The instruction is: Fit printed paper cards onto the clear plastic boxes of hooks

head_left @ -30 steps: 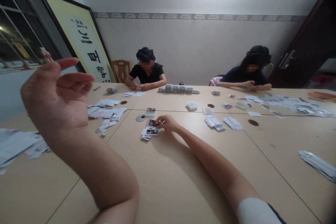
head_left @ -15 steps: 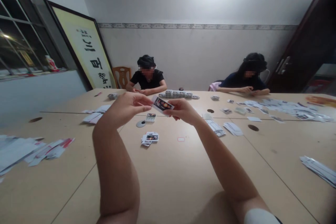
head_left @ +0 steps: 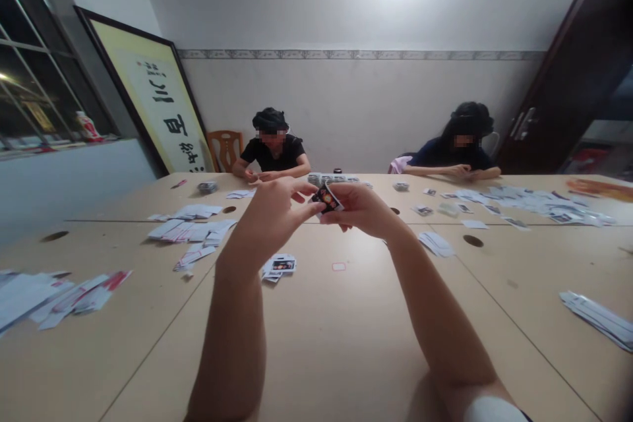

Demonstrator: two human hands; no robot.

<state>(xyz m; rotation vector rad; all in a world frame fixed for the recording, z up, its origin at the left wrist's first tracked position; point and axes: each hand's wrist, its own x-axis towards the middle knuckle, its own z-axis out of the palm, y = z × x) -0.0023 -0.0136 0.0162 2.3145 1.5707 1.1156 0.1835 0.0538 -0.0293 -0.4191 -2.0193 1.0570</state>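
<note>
Both hands close in: left hand (head_left: 277,211) and right hand (head_left: 363,208) now pinch the small card (head_left: 327,197), tilting it upright above the table (head_left: 346,343).

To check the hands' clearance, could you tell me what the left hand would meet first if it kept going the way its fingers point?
The left hand points right, at the small card pinched with the right hand. Its fingers appear to touch the card already, so it would meet that first, then the right hand just behind.
</note>
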